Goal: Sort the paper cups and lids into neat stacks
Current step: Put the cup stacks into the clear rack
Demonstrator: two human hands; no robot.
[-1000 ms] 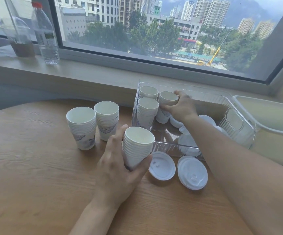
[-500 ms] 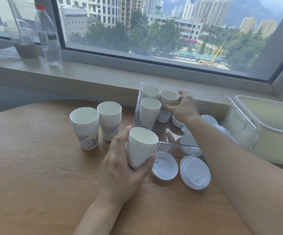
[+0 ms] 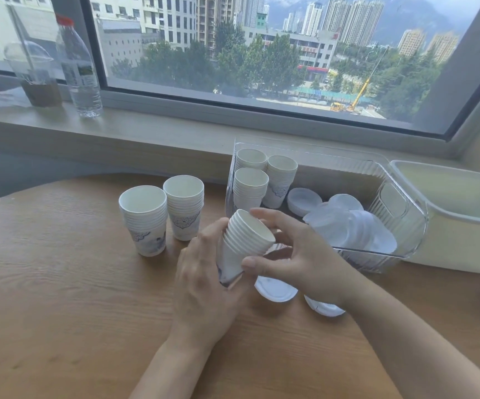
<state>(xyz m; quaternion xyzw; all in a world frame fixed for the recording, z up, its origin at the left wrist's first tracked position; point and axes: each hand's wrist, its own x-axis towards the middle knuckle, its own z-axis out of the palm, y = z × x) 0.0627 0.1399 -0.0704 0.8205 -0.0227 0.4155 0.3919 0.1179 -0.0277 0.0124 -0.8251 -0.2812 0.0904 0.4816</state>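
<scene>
over the table (image 3: 60,298), both hands hold one cup stack (image 3: 243,241), tilted with its mouth toward the upper right and its base low on the left. left hand (image 3: 204,286) wraps the lower part of the stack from the left, fingers curled round it, thumb side hidden behind the cups. right hand (image 3: 299,254) comes in from the right, thumb pressed on the stack's lower side, index finger reaching over the rim, other fingers curled loosely near the mouth. stack looks lifted off the wood, though its base is hidden by the left hand.

two more stacks stand upright on the table to the left: left stack (image 3: 144,223) and, just beside it, second stack (image 3: 184,207), both with blue print on the outer cup.

clear bin (image 3: 400,214) sits at the table's far right edge. three cup stacks (image 3: 264,180) stand upright in its left end, close together. white lids (image 3: 353,226) lie in a loose overlapping heap in its right half, plus a small neat pile of lids (image 3: 303,200) next to the cups.

two lids on the table just in front of the bin: lid (image 3: 274,289) under the right hand, another lid (image 3: 325,308) partly hidden by the right wrist.

cream tub (image 3: 463,226) touches the bin's right side. on the sill (image 3: 161,133): water bottle (image 3: 78,67) and a dome-lid cup (image 3: 34,73), far left.
</scene>
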